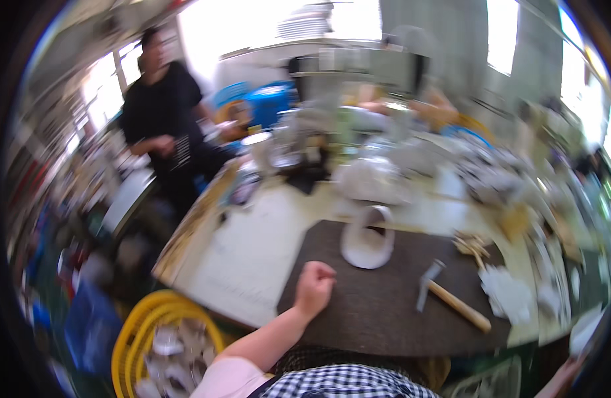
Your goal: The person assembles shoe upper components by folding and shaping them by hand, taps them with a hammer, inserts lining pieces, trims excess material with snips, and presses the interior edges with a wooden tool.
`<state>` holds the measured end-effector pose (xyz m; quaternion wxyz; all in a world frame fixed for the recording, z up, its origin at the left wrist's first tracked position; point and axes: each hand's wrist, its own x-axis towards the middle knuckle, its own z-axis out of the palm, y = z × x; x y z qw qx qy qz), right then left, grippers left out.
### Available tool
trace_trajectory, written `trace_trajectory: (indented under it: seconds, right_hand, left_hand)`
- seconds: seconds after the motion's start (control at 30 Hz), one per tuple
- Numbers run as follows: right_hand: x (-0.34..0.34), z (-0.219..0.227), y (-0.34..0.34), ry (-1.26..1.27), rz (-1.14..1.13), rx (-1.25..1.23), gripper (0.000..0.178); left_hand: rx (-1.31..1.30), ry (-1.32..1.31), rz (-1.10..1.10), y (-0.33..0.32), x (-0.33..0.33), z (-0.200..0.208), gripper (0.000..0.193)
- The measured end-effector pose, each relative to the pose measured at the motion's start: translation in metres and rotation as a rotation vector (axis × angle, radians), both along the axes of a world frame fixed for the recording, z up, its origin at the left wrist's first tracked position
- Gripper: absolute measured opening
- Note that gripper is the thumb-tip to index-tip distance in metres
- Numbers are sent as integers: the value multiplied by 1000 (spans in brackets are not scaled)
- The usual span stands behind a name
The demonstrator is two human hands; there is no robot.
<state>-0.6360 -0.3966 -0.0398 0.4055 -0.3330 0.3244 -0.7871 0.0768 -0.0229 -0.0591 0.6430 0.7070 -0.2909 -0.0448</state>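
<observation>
My left hand (pixel 313 286) is curled into a fist and rests on the dark mat (pixel 378 312) near its left edge; whether anything sits inside the fist I cannot tell, since the picture is smeared with motion. My right hand is mostly cut off: only a sliver of arm shows at the lower right corner, so how it is held is out of sight. Closest ahead of my fist, at the far edge of the mat, lies a white curved piece (pixel 368 239), open in the middle, its exact kind hard to make out. To the right on the mat lies a hammer (pixel 451 298) with a wooden handle and pale head, well apart from my fist. A yellow basket (pixel 136 331) stands low on my left, holding pale scraps. Beyond the table a person in black (pixel 162 126) stands, blurred.
</observation>
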Motion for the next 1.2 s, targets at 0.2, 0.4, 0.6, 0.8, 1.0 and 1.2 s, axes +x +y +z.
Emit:
trace_trajectory:
  seconds: [0.2, 0.4, 0.6, 0.8, 1.0, 1.2]
  right_hand:
    - [290, -4, -2, 136, 432, 99, 46]
    - [525, 53, 143, 34, 931, 96, 21]
    - [555, 37, 169, 115, 1221, 35, 13]
    - [547, 28, 172, 208, 1261, 168, 13]
    - [551, 28, 174, 160, 1266, 196, 12]
    - [550, 30, 176, 143, 1304, 189, 11]
  left_hand:
    - [52, -100, 34, 4, -3, 5, 15]
    - [100, -159, 37, 0, -1, 0, 16]
    - [153, -165, 18, -5, -7, 8, 12]
    - [238, -203, 24, -3, -9, 13, 11]
    - [221, -189, 16, -4, -6, 10, 11]
    - [205, -165, 6, -3, -8, 13, 10]
